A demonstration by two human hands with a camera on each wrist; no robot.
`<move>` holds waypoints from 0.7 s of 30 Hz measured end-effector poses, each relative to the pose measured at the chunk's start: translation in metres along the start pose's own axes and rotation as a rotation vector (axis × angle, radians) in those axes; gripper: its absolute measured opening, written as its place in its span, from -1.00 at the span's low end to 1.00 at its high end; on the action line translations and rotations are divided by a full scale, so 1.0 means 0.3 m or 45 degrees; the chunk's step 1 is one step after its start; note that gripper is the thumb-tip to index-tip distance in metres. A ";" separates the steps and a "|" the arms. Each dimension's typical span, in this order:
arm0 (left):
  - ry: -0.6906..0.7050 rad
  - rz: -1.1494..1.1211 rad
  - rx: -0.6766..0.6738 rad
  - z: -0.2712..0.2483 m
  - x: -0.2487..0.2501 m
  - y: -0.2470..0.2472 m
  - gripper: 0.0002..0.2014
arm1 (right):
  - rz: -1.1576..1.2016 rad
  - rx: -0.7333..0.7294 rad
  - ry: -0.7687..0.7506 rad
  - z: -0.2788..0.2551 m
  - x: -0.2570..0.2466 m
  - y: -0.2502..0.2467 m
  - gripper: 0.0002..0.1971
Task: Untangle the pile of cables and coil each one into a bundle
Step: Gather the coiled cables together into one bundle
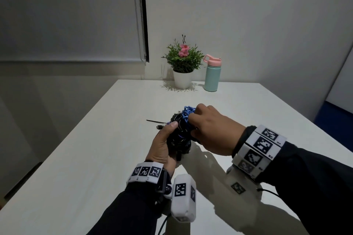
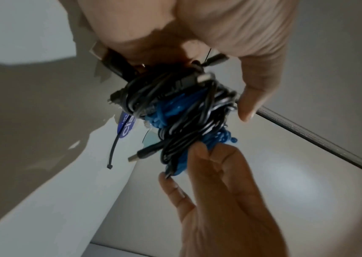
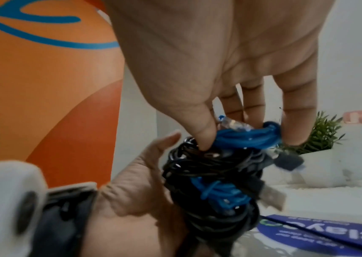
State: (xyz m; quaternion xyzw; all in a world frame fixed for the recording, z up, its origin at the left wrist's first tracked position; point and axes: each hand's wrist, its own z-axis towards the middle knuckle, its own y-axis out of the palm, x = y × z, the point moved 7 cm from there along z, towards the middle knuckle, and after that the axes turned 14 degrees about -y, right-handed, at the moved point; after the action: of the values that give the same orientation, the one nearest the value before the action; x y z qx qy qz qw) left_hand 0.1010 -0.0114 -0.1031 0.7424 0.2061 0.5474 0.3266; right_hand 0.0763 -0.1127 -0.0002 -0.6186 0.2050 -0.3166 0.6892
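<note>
A tangled ball of black cables [image 1: 178, 137] [image 2: 182, 111] [image 3: 210, 175] with a blue cable [image 1: 187, 113] [image 2: 171, 111] [image 3: 248, 139] wound through it is held above the white table [image 1: 95, 158]. My left hand [image 1: 162, 149] [image 2: 230, 43] [image 3: 136, 200] cups and grips the ball from the left, thumb on top. My right hand [image 1: 210, 129] [image 2: 215, 182] [image 3: 230, 78] pinches the blue cable at the top of the ball. USB plugs [image 2: 145, 153] [image 3: 270, 194] stick out of the tangle.
A black cable tie [image 1: 155, 121] [image 2: 113, 151] lies on the table just behind the hands. A potted plant [image 1: 182, 63] and a teal bottle with a pink lid [image 1: 212, 73] stand at the far edge. A blue sticker [image 3: 329, 229] lies on the table.
</note>
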 end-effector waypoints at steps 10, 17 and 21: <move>0.136 0.346 0.056 -0.010 0.036 -0.016 -0.65 | 0.147 -0.059 -0.320 -0.019 -0.052 -0.032 -0.80; 0.150 0.461 -0.055 -0.018 0.046 -0.002 -0.54 | 0.171 -0.105 -0.318 -0.003 -0.053 -0.028 -0.78; 0.112 0.365 -0.103 -0.022 0.048 -0.014 -0.55 | 0.359 -0.088 -0.357 -0.004 -0.065 -0.032 -0.82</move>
State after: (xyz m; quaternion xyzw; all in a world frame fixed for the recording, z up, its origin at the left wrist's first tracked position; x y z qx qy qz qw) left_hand 0.0995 0.0029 -0.0951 0.7256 0.0898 0.6284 0.2655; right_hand 0.0599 -0.1004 0.0069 -0.6450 0.2024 -0.1204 0.7270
